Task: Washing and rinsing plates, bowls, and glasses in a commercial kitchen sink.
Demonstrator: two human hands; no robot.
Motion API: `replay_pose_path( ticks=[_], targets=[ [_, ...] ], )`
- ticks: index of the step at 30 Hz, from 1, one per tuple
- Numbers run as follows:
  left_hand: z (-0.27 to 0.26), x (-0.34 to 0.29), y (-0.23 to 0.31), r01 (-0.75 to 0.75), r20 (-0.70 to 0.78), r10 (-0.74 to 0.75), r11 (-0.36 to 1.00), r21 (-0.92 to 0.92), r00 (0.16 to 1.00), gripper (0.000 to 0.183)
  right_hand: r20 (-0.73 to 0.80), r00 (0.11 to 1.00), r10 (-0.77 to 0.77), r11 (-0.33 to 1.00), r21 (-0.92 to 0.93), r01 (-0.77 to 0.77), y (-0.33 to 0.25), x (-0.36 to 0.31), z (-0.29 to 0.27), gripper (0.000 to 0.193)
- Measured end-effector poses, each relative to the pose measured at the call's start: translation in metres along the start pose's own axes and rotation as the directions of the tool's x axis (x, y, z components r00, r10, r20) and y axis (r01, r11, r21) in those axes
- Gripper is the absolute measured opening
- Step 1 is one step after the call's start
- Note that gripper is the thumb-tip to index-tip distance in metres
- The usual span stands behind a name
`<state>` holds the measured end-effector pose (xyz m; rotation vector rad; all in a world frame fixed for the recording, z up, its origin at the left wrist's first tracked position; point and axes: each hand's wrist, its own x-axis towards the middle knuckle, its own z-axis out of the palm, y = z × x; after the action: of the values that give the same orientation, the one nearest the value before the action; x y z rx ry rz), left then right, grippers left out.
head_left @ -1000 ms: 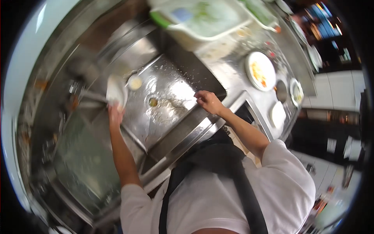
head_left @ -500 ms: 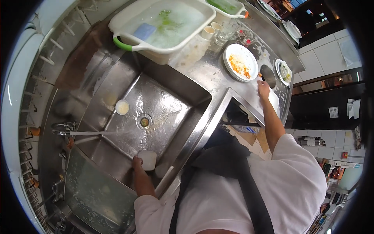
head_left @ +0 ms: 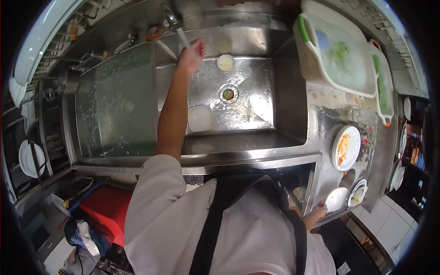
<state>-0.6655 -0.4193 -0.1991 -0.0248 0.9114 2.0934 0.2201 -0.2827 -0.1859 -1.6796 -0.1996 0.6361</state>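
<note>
My left hand is under the stream from the running tap, empty, its fingers loosely curled and a little apart. Below it, a white square dish lies in the steel sink, beside my forearm. A small white round bowl sits near the drain. Over at the right counter, my right hand grips the edge of a white plate. Close to that plate are a stack of white plates with orange food scraps and a smaller plate with scraps.
A water-filled basin adjoins the sink on the left. White tubs of soapy water stand on the right, the nearer one holding a blue sponge. Glasses and small cups stand by them. A round counter hole lies beside the plates.
The view has swung left. My left hand has let go of the square dish and moved under the tap stream. My right hand stays at the counter by the plates.
</note>
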Motion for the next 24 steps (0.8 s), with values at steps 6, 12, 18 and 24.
replay_pose_path(
  ticks=[6, 12, 18, 24],
  targets=[
    [0.021, -0.022, 0.027, -0.055, -0.017, 0.067, 0.917, 0.396, 0.998, 0.022, 0.723, 0.560, -0.405, 0.826, 0.028, 0.562, -0.088, -0.165, 0.086, 0.038],
    [0.002, -0.063, -0.007, 0.194, -0.133, -0.149, 0.869, 0.455, 0.980, 0.043, 0.939, 0.261, 0.226, 0.734, -0.340, 0.588, 0.072, -0.410, 0.270, 0.049],
    [-0.053, -0.072, 0.011, -0.145, -0.326, 0.415, 0.778, 0.612, 0.850, 0.050, 0.745, -0.245, 0.620, 0.775, -0.530, 0.345, 0.214, -0.683, 0.335, 0.035],
    [-0.081, -0.046, -0.010, -0.015, -0.414, 0.097, 0.981, 0.195, 0.905, 0.053, 0.918, -0.361, 0.164, 0.713, 0.142, 0.687, 0.178, -0.697, 0.310, 0.030]
  ],
)
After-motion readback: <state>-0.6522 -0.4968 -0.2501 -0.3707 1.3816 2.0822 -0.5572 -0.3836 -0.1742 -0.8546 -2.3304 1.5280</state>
